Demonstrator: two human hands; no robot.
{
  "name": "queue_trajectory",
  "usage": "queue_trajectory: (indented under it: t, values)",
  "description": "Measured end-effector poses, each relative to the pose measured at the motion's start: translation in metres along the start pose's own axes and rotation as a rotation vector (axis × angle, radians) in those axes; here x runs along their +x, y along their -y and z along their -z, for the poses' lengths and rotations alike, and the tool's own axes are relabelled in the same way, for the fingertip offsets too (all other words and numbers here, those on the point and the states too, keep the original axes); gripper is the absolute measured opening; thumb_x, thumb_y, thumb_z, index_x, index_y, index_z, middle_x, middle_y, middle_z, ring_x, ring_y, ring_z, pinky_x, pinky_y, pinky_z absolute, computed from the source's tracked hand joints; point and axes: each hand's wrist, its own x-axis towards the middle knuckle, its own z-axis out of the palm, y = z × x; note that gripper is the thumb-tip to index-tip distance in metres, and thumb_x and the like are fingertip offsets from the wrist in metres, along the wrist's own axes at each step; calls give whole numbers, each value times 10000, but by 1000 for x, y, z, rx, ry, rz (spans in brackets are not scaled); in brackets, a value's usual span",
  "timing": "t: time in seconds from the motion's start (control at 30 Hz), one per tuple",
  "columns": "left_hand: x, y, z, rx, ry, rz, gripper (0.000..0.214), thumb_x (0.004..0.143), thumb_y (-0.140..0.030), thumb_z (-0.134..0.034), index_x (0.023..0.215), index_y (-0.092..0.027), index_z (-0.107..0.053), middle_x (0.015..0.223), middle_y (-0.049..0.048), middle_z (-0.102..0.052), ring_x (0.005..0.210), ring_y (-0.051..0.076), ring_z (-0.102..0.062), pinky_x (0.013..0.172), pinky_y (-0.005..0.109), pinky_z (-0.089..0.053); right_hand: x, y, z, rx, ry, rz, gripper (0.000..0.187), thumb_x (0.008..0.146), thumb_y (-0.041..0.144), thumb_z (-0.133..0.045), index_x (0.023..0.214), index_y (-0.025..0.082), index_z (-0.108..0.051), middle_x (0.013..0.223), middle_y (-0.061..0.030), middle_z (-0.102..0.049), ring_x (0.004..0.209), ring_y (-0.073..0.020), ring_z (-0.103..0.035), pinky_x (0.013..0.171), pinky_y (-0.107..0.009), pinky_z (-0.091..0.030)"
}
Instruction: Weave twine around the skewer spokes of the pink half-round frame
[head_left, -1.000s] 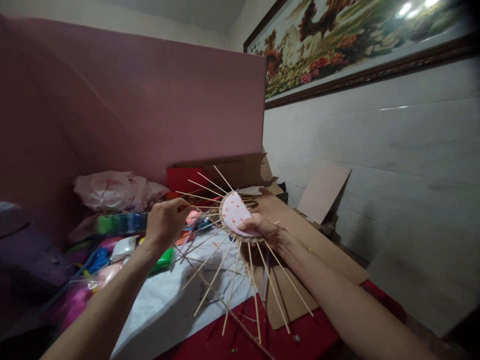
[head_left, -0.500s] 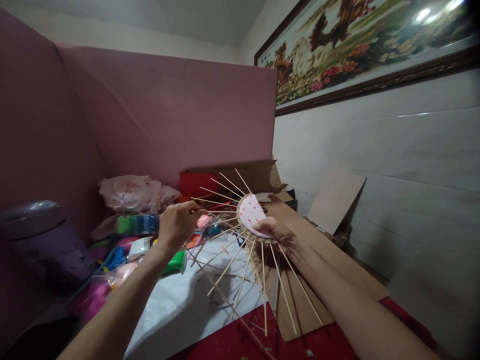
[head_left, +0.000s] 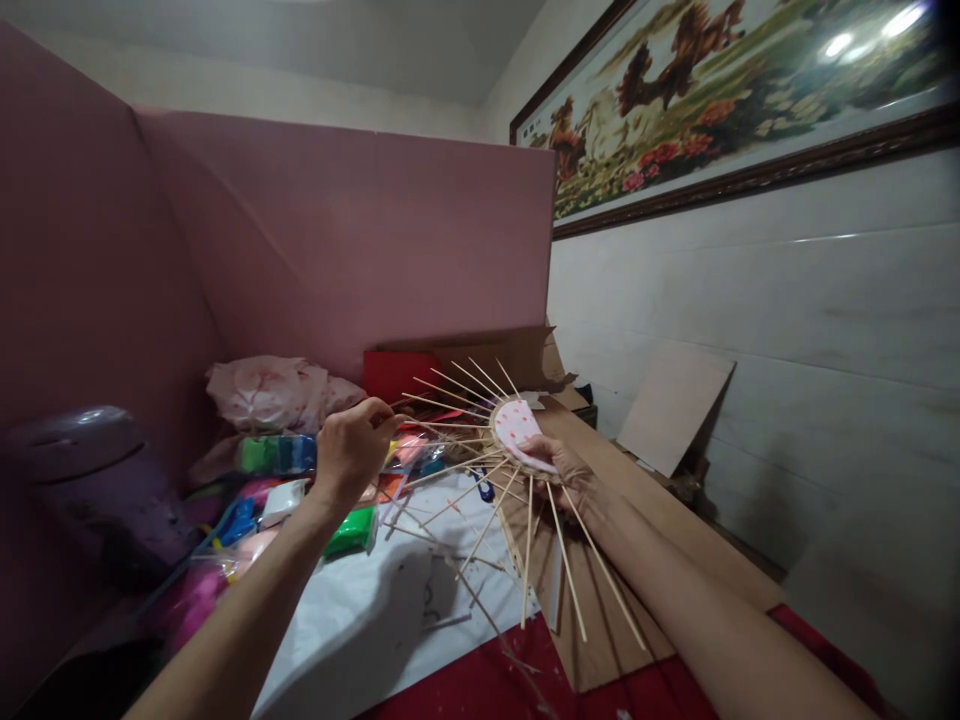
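My right hand (head_left: 566, 478) grips the lower right edge of a round base covered in white cloth with red dots (head_left: 515, 424), thumb on top. A woven tan cord edges the base, and several thin wooden sticks (head_left: 564, 565) fan out from it like spokes. To the left, my left hand (head_left: 355, 445) is closed in a pinch near the tips of the left-hand sticks. A thin brown cord (head_left: 487, 612) trails below it toward the front; the pinched part is mostly hidden by the fingers.
White paper (head_left: 352, 610) and brown cardboard (head_left: 637, 480) lie on a red cloth (head_left: 480, 680). Coloured clay packets (head_left: 351, 532) crowd the left, before a pink bundle (head_left: 277, 390). A lilac bin (head_left: 97, 480) stands far left. Pink panels (head_left: 352, 230) rise behind; a tiled wall is right.
The spoked base has shifted slightly right and down, and its sticks sit at different angles. My left hand keeps its pinch, with the wrist turned a little. The camera view has tilted slightly.
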Motion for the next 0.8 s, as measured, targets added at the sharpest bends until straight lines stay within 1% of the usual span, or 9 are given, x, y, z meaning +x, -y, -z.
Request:
queue_trajectory:
  t: [0.07,0.17,0.27,0.4,0.6,0.7,0.8]
  values:
    - [0,1,-1,6,-13,7,241,726,-427,-555,710,-208,-656,684,38,-678,628,167,-594,589,243,-369,1,1,0,19,-17,-5,274,620,66,-536,868,101,-648,584,-48,-674,493,-137,-607,507,-219,-506]
    - [1,3,-2,-6,-16,22,242,723,-425,-558,689,-205,-653,670,34,-675,608,159,-585,586,237,-364,0,2,-2,33,-39,-17,293,626,63,-517,896,74,-631,627,-80,-690,499,-150,-620,446,-211,-489]
    - [2,7,-5,-26,5,17,253,734,-418,-542,676,-198,-654,630,32,-659,574,151,-569,571,236,-356,-1,2,-5,58,-51,9,335,618,51,-499,928,71,-623,621,-72,-692,460,-142,-607,413,-204,-479]
    - [3,13,-10,-93,19,4,258,727,-405,-543,651,-187,-655,597,30,-645,549,147,-554,537,235,-340,-2,-1,-6,58,-38,47,280,607,68,-506,854,69,-640,565,-63,-673,396,-127,-566,376,-199,-456]
    - [2,20,-18,-203,53,25,246,689,-399,-574,638,-176,-664,572,25,-639,539,145,-543,496,226,-322,-7,-2,-7,38,-23,84,215,596,74,-528,771,73,-653,586,-62,-679,444,-133,-592,380,-193,-450]
    - [2,20,-21,-249,68,41,252,668,-404,-591,638,-166,-670,571,28,-640,538,141,-534,491,221,-318,-11,-2,-11,39,17,78,221,588,68,-537,775,64,-653,592,-62,-679,460,-132,-598,405,-193,-460]
    - [1,21,-25,-302,84,80,274,651,-426,-604,629,-160,-668,542,20,-618,518,131,-514,479,217,-309,-15,-4,-14,45,60,73,251,577,57,-544,802,76,-653,649,-54,-694,496,-125,-610,465,-193,-484]
